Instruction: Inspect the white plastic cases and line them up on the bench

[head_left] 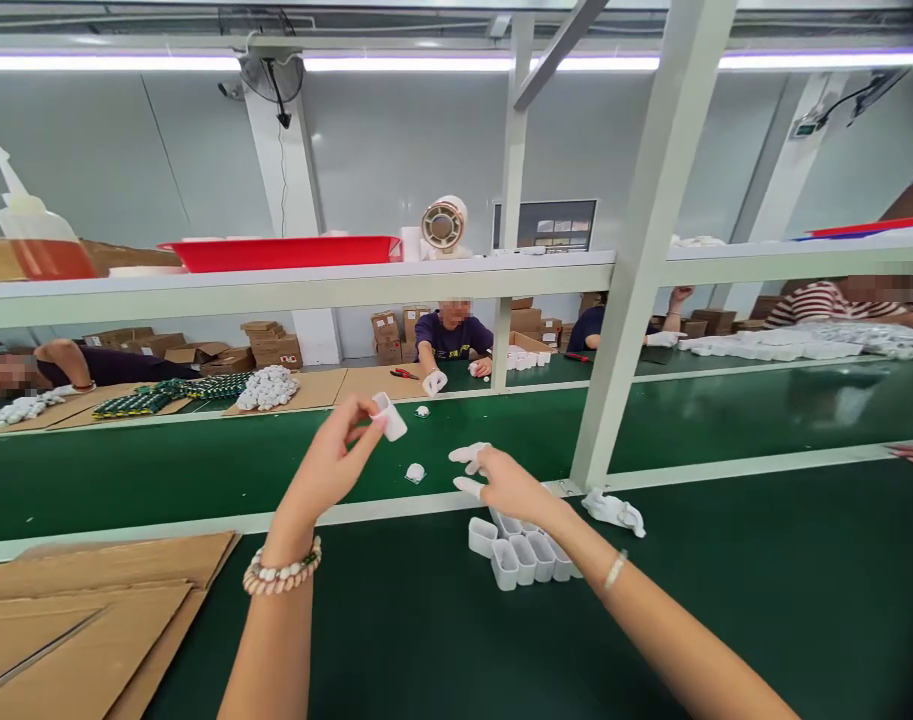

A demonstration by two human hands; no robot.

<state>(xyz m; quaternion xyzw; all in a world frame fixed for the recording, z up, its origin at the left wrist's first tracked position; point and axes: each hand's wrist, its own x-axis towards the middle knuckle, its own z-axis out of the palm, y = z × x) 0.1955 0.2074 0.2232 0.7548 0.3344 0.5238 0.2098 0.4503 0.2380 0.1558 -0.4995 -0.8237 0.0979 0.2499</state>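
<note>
Between thumb and fingers, my left hand (pixel 343 445) grips a small white plastic cup (pixel 390 417), tilted, above the green conveyor belt (pixel 276 470). My right hand (pixel 501 475) reaches over the belt with its fingers apart and nothing between them; white covers sit on its fingertips. A small white part (pixel 415 473) lies on the belt between my hands, and another white piece (pixel 423 411) rests farther back. Under my right forearm, several white cups (pixel 526 558) stand grouped on the green table, some of them hidden by the arm.
Flattened cardboard (pixel 88 620) covers the table's left side. A white frame post (pixel 628 250) rises right of my right hand, with a crumpled white glove (pixel 613 511) at its foot. Across the belt a co-worker (pixel 456 340) sits, one gloved hand over the belt. A shelf (pixel 313 290) crosses above.
</note>
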